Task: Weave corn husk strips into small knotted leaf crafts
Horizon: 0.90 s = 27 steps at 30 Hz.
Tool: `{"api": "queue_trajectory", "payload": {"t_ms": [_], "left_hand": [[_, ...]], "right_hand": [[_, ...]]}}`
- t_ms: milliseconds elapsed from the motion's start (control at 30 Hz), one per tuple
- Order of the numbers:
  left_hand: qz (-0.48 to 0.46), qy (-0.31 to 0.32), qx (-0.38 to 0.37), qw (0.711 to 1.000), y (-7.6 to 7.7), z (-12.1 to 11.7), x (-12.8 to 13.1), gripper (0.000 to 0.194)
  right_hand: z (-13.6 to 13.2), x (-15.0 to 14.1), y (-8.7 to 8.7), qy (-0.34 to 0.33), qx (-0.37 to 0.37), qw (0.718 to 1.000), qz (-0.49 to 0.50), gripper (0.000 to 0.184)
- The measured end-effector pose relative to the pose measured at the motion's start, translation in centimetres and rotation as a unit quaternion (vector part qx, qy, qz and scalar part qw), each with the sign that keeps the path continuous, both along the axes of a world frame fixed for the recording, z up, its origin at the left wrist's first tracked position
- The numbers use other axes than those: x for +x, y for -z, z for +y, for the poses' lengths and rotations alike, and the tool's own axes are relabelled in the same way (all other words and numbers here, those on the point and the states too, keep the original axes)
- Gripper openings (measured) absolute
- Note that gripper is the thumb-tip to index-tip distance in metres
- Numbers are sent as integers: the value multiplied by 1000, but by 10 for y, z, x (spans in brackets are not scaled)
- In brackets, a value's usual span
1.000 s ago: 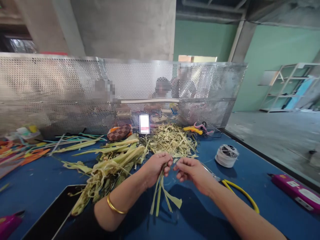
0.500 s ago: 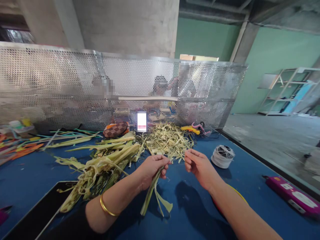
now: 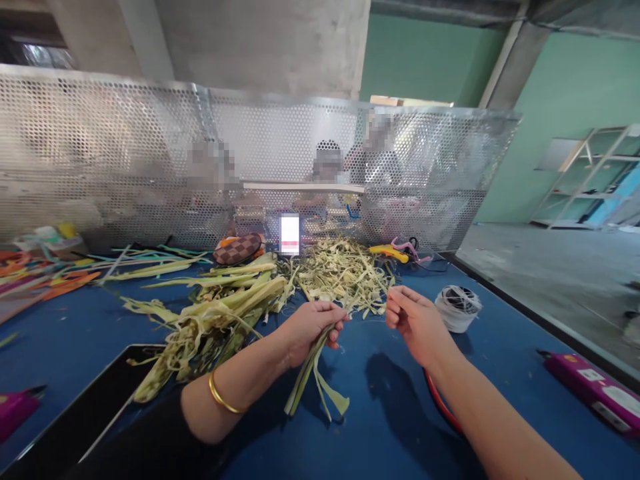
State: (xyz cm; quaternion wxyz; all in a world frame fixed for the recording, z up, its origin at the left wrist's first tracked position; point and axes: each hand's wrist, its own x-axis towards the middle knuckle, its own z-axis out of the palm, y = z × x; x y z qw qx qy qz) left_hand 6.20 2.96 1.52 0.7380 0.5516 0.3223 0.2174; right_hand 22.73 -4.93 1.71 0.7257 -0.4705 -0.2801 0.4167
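My left hand is closed in a pinch around a small bundle of corn husk strips, whose loose ends hang down toward me over the blue table. My right hand is held up a short way to the right, thumb and fingers pinched together. What it holds is too fine to make out; a faint thin line shows between the hands. Beyond them lies a heap of shredded corn husk. Larger corn husks are piled left of my left hand. To the right of my right hand stands a spool of white string.
A black tray lies at the lower left. Purple tools sit at both sides. A checkered pouch, a lit phone and a yellow-handled tool line the back. Behind a perforated metal screen are people.
My right hand has drawn slightly farther right, widening the gap between my hands. The left hand keeps its hold on the husk strips. The whole view has shifted a little.
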Motion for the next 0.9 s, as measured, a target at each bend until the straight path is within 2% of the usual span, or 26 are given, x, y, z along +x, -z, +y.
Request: {"api": "queue_trajectory", "payload": {"t_ms": [233, 300, 367, 433, 533, 667, 733, 900], "left_hand": [[6, 16, 13, 1000, 4, 1, 0, 13], [12, 24, 34, 999, 5, 2, -1, 16], [28, 27, 54, 998, 5, 2, -2, 16], [49, 23, 73, 996, 3, 1, -3, 13], [74, 16, 92, 993, -1, 0, -4, 9], [91, 22, 88, 992, -5, -1, -4, 8], [90, 28, 85, 992, -5, -2, -4, 7], [101, 39, 103, 989, -5, -2, -4, 11]], "right_hand": [[2, 3, -1, 28, 24, 999, -10, 37], [1, 3, -2, 37, 31, 998, -40, 33], [0, 2, -3, 56, 37, 991, -112, 30], [-3, 2, -3, 88, 42, 973, -211, 27], [-7, 2, -5, 133, 40, 927, -349, 26], [-12, 2, -8, 157, 34, 877, -453, 26], [-13, 1, -9, 164, 31, 866, -471, 26], [-12, 1, -7, 193, 30, 864, -464, 25]]}}
